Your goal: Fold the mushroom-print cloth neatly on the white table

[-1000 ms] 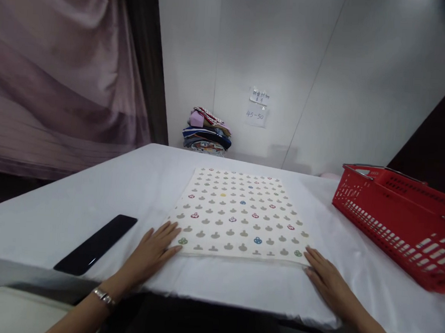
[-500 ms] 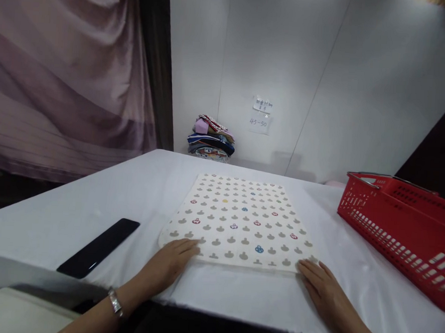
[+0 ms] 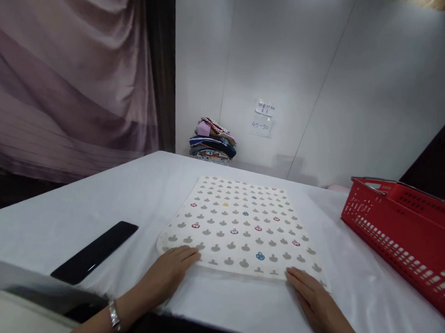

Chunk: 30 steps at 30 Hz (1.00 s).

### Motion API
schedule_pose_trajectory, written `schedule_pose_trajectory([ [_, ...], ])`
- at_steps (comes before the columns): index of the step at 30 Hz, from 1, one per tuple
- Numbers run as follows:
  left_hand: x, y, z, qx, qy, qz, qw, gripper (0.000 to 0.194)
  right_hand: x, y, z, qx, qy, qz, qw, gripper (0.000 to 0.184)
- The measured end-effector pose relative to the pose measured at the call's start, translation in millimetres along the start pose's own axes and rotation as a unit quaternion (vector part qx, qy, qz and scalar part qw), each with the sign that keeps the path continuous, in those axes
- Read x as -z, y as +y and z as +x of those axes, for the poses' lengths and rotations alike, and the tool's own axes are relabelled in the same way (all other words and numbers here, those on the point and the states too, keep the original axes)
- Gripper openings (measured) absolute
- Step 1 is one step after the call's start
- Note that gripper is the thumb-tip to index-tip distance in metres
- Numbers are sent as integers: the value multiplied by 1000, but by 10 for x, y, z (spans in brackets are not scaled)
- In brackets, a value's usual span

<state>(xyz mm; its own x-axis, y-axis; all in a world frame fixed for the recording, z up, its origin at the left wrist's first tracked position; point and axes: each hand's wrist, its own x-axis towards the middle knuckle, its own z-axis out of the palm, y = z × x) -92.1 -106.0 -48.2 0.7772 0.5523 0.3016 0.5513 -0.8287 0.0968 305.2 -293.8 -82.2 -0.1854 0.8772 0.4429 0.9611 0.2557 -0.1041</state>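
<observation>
A cream cloth [image 3: 237,222] with grey mushroom shapes and a few coloured ones lies flat on the white-covered table. At the cloth's near left corner, my left hand [image 3: 174,269] rests palm down, fingers stretched out over the edge. A silver bracelet [image 3: 114,314] circles that wrist. My right hand [image 3: 308,297] lies flat with its fingertips on the near edge, left of the near right corner. Neither hand grips the fabric. To the left of the cloth lies a black phone-like slab [image 3: 95,251].
A red plastic basket [image 3: 410,238] with a metal handle stands on the table's right side. Folded fabrics [image 3: 213,142] are stacked beyond the far edge, near a wall with paper signs [image 3: 263,120]. A pinkish curtain [image 3: 70,67] hangs at left.
My right hand has shifted a little left along the near edge, uncovering the near right corner. My left hand stays in nearly the same spot. The view has moved slightly.
</observation>
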Motion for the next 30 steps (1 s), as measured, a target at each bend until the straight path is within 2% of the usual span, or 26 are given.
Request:
schedule_pose_trajectory([
  [5,13,-18,-40,26,-3,14,1000,50,28,49,-65,7,-2,-17,1000,49],
  [9,-53,15,1,48,2,41,998,47,-34,51,6,15,19,-30,999,48],
  [15,-116,7,28,59,6,47,997,50,-127,100,33,9,15,-46,999,49],
  [23,58,-152,-125,109,18,47,993,52,-61,258,-170,19,33,-66,997,47],
  [30,132,-283,-208,134,15,76,988,47,-46,388,-290,-6,41,-80,996,42],
])
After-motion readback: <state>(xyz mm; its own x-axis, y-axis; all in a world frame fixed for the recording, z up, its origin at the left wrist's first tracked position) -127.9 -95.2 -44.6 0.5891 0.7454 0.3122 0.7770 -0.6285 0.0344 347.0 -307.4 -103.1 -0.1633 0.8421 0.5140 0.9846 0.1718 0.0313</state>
